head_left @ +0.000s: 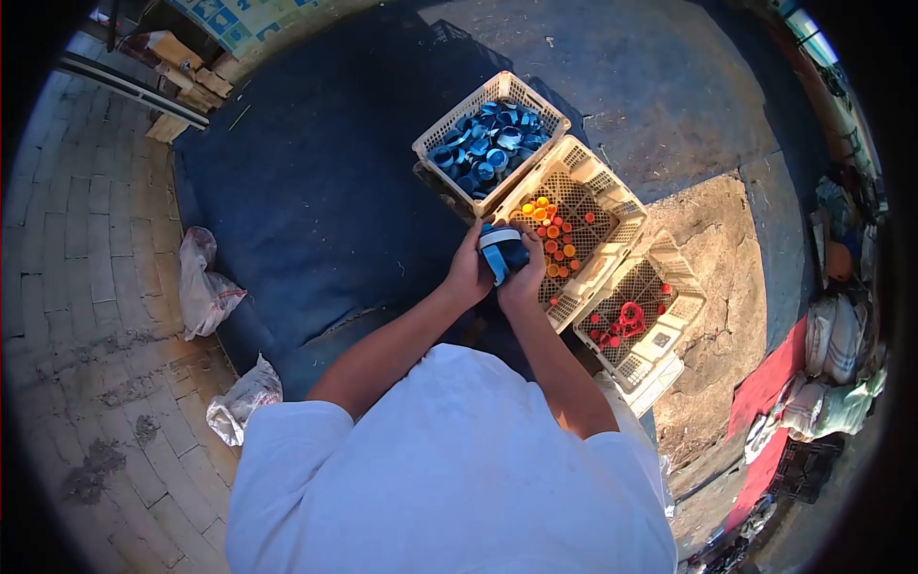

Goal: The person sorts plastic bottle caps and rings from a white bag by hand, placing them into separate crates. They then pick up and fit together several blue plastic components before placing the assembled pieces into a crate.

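Observation:
Between my two hands is a blue plastic cap (494,260) with a pale band across its top and a dark blue side. My left hand (465,270) grips it from the left, with the fingers wrapped round its edge. From the other side my right hand (526,277) is closed on it too. Just beyond the hands stands a crate (427,145) heaped with blue plastic caps (497,139). Beside my right hand, a second crate (626,212) holds orange and yellow caps (550,228).
A third crate (681,311) at the right contains red caps and rings (629,320). Plastic bags (206,287) lie at the left on the edge of the dark mat (316,191). Sacks (832,340) and a black crate (806,469) line the right side.

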The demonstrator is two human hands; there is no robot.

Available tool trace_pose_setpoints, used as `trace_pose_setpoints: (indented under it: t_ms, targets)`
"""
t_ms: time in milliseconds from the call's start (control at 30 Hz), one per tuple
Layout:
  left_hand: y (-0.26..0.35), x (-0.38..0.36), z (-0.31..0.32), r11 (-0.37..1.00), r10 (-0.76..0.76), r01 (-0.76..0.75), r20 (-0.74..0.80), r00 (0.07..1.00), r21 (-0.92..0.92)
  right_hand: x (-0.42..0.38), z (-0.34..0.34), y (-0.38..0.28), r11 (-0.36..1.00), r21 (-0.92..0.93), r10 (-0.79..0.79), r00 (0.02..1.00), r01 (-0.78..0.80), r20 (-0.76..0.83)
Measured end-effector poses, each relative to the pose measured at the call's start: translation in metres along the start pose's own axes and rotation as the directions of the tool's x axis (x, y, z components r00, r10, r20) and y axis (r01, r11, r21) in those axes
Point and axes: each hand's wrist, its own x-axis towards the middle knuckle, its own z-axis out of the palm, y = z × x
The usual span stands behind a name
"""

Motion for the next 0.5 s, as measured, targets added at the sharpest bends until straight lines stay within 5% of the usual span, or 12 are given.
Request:
trace_pose_setpoints:
  t_ms: [233, 500]
  targets:
    - [0.039, 0.038, -0.018, 0.992, 0.073, -0.075, -0.028, 0.997, -0.100, 0.044, 0.028, 0.038, 0.998, -0.013, 0.063, 0.998, -0.063, -0.026]
    - [0.109, 0.136, -0.045, 0.991, -0.134, 0.133, -0.054, 0.990, -0.028, 0.132, 0.053, 0.084, 0.998, -0.005, 0.063, 0.982, -0.065, -0.178]
